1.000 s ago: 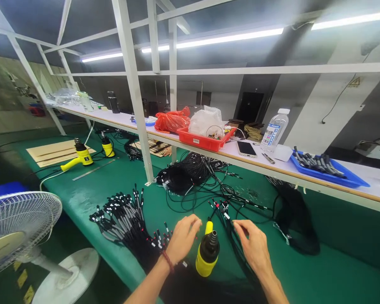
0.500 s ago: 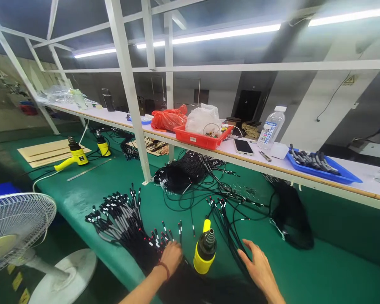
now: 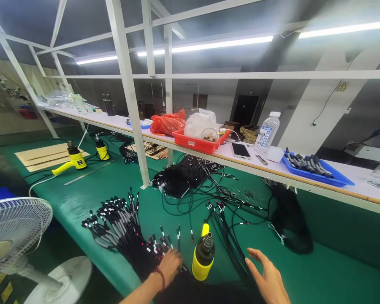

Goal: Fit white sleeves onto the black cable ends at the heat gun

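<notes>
My left hand (image 3: 171, 266), with a cord round its wrist, is closed over black cables (image 3: 152, 257) with white bands and red tips; its fingertips are partly hidden among them. My right hand (image 3: 267, 274) hangs open, thumb and fingers apart, just right of another bundle of black cables (image 3: 229, 240) with red tips. Between my hands a yellow and black heat gun (image 3: 203, 259) stands with its stepped metal nozzle up. Left of my left hand the cables fan out into a large pile with grey sleeves (image 3: 118, 223).
Coiled cables (image 3: 180, 179) lie behind, under a shelf (image 3: 253, 164). It carries a red tray (image 3: 196, 143), a phone (image 3: 240, 150), a bottle (image 3: 267, 131) and a blue tray (image 3: 335, 175) of black-grey parts. A fan (image 3: 15, 236) stands left; two more heat guns (image 3: 74, 158) are farther back.
My right hand has drawn slightly right and down, away from the cable bundle. My left hand stays at the red-tipped cables. The view has tilted up a little.
</notes>
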Demonstrator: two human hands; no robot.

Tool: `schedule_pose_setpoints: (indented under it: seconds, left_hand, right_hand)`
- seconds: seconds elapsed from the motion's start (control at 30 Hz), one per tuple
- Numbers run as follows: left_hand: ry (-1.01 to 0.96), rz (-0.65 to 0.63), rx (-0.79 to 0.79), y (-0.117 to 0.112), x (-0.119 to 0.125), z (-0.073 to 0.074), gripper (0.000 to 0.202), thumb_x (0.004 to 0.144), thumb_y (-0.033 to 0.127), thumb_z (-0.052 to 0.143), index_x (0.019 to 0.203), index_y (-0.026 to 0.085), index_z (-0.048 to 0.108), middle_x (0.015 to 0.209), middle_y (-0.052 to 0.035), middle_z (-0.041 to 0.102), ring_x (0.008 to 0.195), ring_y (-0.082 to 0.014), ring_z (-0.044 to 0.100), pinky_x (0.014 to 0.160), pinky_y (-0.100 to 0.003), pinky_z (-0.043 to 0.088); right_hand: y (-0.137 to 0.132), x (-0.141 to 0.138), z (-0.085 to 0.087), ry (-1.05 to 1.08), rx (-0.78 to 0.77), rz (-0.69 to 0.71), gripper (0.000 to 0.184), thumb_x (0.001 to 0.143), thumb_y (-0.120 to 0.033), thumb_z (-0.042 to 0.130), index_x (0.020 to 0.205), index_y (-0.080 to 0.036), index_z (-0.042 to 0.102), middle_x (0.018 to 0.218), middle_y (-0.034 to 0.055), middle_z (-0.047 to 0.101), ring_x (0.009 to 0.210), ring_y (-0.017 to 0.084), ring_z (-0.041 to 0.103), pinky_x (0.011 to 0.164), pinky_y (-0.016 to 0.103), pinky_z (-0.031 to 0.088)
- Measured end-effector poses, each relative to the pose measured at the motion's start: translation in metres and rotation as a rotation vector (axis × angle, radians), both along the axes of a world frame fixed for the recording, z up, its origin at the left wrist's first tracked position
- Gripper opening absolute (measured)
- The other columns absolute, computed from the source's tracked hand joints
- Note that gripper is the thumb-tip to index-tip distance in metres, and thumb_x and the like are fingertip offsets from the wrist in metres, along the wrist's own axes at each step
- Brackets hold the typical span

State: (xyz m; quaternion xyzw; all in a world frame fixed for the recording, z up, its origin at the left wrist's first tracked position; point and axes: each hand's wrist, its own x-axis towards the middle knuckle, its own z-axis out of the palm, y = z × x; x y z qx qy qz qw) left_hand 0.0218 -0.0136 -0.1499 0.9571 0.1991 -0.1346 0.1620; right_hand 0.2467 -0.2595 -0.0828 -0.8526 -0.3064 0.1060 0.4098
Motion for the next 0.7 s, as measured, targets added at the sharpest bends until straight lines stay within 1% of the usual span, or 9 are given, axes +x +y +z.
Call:
schedule_pose_setpoints:
  seconds: [0.07, 0.13, 0.2, 0.3, 0.4, 0.47, 0.53, 0.6, 0.7]
  left_hand:
    - [-0.005, -0.014, 0.026, -0.002, -0.002, 0.005, 0.030, 0.078, 0.008, 0.058, 0.105, 0.021, 0.061, 0.115, -0.0089, 0.063, 0.113, -0.0275, 0.052, 0.102, -0.044, 0.034]
    - [-0.010, -0.026, 0.058, -0.001, -0.005, 0.013, 0.028, 0.083, 0.009, 0.054, 0.109, 0.018, 0.060, 0.119, -0.0119, 0.061, 0.116, -0.0278, 0.051, 0.104, -0.044, 0.032]
    - [-0.002, -0.046, 0.082, 0.004, -0.010, 0.025, 0.019, 0.086, 0.013, 0.055, 0.103, 0.016, 0.063, 0.114, -0.0126, 0.063, 0.115, -0.0283, 0.052, 0.103, -0.043, 0.033]
    - [0.021, -0.079, 0.104, 0.018, -0.018, 0.053, 0.007, 0.086, 0.019, 0.060, 0.086, 0.016, 0.066, 0.098, -0.0103, 0.068, 0.102, -0.0277, 0.059, 0.094, -0.040, 0.041]
    - [0.020, -0.095, 0.127, 0.026, -0.026, 0.091, 0.011, 0.086, 0.023, 0.062, 0.078, 0.017, 0.066, 0.088, -0.0087, 0.069, 0.091, -0.0266, 0.062, 0.082, -0.035, 0.046]
    - [-0.003, -0.116, 0.137, 0.022, -0.030, 0.123, 0.013, 0.088, 0.027, 0.060, 0.079, 0.019, 0.065, 0.086, -0.0064, 0.068, 0.088, -0.0244, 0.063, 0.078, -0.032, 0.046]
    - [-0.048, -0.187, 0.143, 0.007, -0.030, 0.156, 0.014, 0.091, 0.027, 0.056, 0.082, 0.020, 0.064, 0.084, -0.0044, 0.068, 0.082, -0.0223, 0.063, 0.073, -0.029, 0.046]
    - [-0.123, -0.262, 0.151, -0.016, -0.025, 0.187, 0.015, 0.094, 0.027, 0.052, 0.084, 0.020, 0.062, 0.084, -0.0034, 0.067, 0.079, -0.0208, 0.063, 0.070, -0.029, 0.045]
    - [-0.249, -0.297, 0.149, -0.051, -0.013, 0.218, 0.013, 0.095, 0.026, 0.051, 0.085, 0.021, 0.058, 0.083, -0.0014, 0.066, 0.075, -0.0184, 0.061, 0.071, -0.028, 0.045]
  right_hand:
    - [-0.002, -0.001, 0.003, 0.002, -0.006, 0.007, 0.044, 0.078, -0.052, 0.048, 0.105, -0.021, 0.063, 0.110, 0.0093, 0.070, 0.107, 0.030, 0.061, 0.092, 0.044, 0.049]
    - [-0.005, 0.000, 0.006, -0.001, -0.013, 0.012, 0.045, 0.077, -0.053, 0.048, 0.105, -0.022, 0.064, 0.111, 0.0090, 0.070, 0.108, 0.030, 0.062, 0.093, 0.044, 0.049]
    - [-0.009, 0.001, 0.010, -0.011, -0.025, 0.012, 0.047, 0.076, -0.055, 0.048, 0.104, -0.022, 0.065, 0.111, 0.0088, 0.070, 0.107, 0.030, 0.062, 0.093, 0.044, 0.049]
    - [-0.016, 0.003, 0.022, -0.035, -0.050, 0.021, 0.048, 0.076, -0.057, 0.048, 0.105, -0.024, 0.066, 0.112, 0.0079, 0.070, 0.107, 0.030, 0.062, 0.088, 0.043, 0.053]
    - [-0.021, 0.001, 0.044, -0.065, -0.059, 0.046, 0.048, 0.078, -0.058, 0.047, 0.107, -0.024, 0.066, 0.114, 0.0071, 0.070, 0.108, 0.029, 0.063, 0.086, 0.040, 0.055]
    - [-0.019, -0.005, 0.064, -0.090, -0.036, 0.079, 0.047, 0.079, -0.057, 0.049, 0.106, -0.024, 0.067, 0.113, 0.0072, 0.070, 0.105, 0.028, 0.065, 0.086, 0.038, 0.056]
    - [-0.014, -0.016, 0.086, -0.120, 0.019, 0.159, 0.041, 0.081, -0.053, 0.051, 0.104, -0.024, 0.068, 0.110, 0.0069, 0.072, 0.101, 0.026, 0.067, 0.085, 0.033, 0.056]
    - [-0.004, -0.033, 0.106, -0.149, 0.075, 0.307, 0.033, 0.083, -0.047, 0.053, 0.103, -0.025, 0.069, 0.106, 0.0058, 0.073, 0.097, 0.023, 0.069, 0.083, 0.028, 0.056]
    - [0.014, -0.062, 0.124, -0.156, 0.097, 0.562, 0.029, 0.084, -0.035, 0.056, 0.109, -0.026, 0.066, 0.107, 0.0052, 0.072, 0.097, 0.020, 0.068, 0.084, 0.025, 0.054]
